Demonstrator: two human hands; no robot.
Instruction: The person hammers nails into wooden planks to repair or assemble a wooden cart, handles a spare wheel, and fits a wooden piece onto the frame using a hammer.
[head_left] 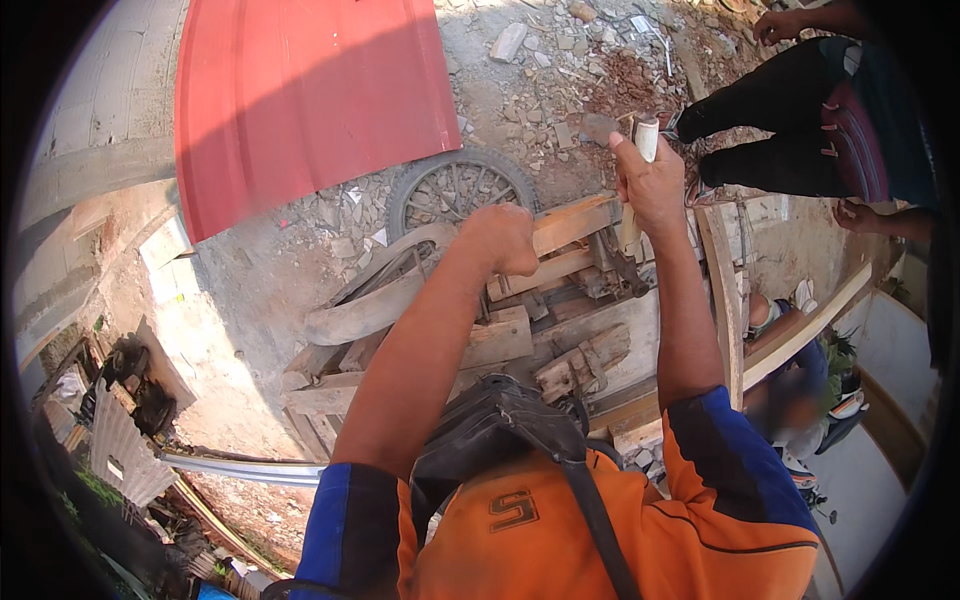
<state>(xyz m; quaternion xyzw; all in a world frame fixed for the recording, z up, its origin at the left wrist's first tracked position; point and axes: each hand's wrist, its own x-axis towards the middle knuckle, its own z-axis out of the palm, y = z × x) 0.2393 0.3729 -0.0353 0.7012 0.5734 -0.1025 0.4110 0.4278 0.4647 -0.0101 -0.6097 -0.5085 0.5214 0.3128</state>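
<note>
My right hand (650,185) is raised at the upper right of the wood pile, closed round a pale, stick-like handle (646,138) with a white upper end; what kind of tool it is, I cannot make out. My left hand (497,238) is closed in a fist beside a light wooden board (570,222); whatever it may hold is hidden. Below both hands lie stacked rough timber pieces (500,340) and a curved pale grey piece (355,325). A black spoked wheel with a tyre (420,175) lies just beyond my left hand.
A red corrugated sheet (310,100) lies upper left, among rubble (540,60). A person in dark trousers (760,110) stands upper right. Another person (800,370) is low at the right, beside long planks (830,310). Scrap sheets and debris (125,440) are at lower left.
</note>
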